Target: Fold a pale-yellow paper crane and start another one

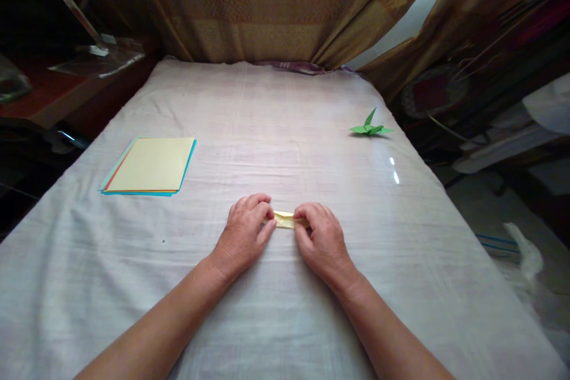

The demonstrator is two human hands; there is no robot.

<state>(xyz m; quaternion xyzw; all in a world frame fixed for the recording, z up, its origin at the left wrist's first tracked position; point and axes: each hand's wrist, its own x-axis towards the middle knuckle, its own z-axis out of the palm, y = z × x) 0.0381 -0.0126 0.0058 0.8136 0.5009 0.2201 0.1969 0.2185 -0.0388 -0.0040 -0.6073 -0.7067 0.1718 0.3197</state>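
Observation:
A small folded piece of yellow paper (285, 219) lies on the white cloth (267, 130) in the middle of the table. My left hand (244, 234) pinches its left end with fingers curled over it. At the paper's right end, my right hand (319, 237) grips it the same way. Only a short strip of the paper shows between the two hands; the rest is hidden under my fingers.
A stack of coloured paper sheets (149, 165), yellow on top, lies at the left. A folded green paper figure (370, 127) sits at the far right near the table's edge. Curtains (267, 6) hang behind the table. Dark furniture and clutter flank both sides.

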